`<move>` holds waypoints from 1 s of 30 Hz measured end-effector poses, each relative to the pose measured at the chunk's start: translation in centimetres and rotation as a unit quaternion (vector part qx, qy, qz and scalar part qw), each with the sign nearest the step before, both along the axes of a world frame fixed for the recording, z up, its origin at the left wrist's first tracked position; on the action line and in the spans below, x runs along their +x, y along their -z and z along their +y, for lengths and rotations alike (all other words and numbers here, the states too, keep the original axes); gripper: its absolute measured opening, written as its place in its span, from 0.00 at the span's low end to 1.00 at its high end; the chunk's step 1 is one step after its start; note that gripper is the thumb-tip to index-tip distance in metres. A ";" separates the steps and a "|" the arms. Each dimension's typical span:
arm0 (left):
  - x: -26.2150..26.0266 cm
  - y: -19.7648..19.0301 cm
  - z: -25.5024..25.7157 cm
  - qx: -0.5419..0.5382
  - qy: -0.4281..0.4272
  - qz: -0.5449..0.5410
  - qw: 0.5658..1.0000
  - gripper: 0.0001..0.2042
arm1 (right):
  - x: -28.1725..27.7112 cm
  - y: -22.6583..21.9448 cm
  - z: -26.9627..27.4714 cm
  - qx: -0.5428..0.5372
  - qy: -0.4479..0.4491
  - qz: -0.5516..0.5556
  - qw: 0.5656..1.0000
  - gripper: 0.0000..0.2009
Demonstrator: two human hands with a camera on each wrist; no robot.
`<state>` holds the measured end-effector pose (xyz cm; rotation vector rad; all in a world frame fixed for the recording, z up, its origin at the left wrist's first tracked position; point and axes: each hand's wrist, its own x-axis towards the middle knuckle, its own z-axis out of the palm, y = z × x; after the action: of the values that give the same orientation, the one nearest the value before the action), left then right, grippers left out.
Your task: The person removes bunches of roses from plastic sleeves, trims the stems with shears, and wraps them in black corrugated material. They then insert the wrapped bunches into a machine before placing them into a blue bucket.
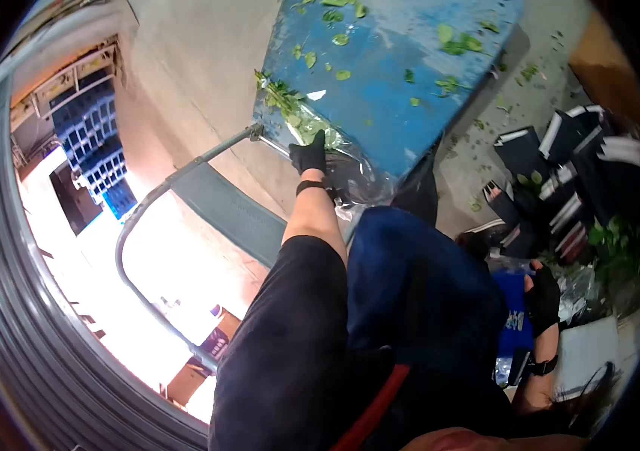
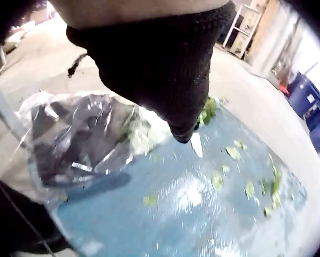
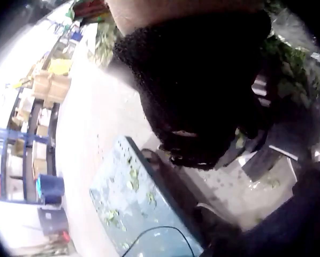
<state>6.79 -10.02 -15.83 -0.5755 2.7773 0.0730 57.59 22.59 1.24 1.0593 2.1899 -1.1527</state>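
My left hand [image 1: 307, 155], in a black glove, grips a clear plastic bag [image 1: 346, 167] of leafy greens at the left edge of a blue tabletop [image 1: 380, 105]. Stems and leaves [image 1: 279, 94] stick out beyond the hand. In the left wrist view the glove hides part of the greens, and the loose end of the bag [image 2: 85, 139] spreads across the table edge. My right hand [image 1: 543, 297], also gloved, is low at the right beside a blue package [image 1: 513, 312]. Its fingers look bent in the right wrist view; I cannot tell whether they hold anything.
Loose leaves [image 1: 459, 41] are scattered over the tabletop and floor. Several dark bundles [image 1: 557, 180] with pale edges lie at the right, close to more greens [image 1: 621, 240] and crumpled clear plastic [image 1: 579, 293]. A metal-framed chair [image 1: 222, 207] stands at the left.
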 end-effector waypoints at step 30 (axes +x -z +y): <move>13.7 -28.8 19.8 0.710 0.260 -0.113 0.645 0.26 | -28.0 -18.3 -0.8 0.173 -0.087 0.400 0.896 0.24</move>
<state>20.44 9.78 12.94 0.5865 1.6564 1.6558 29.60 21.84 19.53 0.5090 3.1469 -1.2891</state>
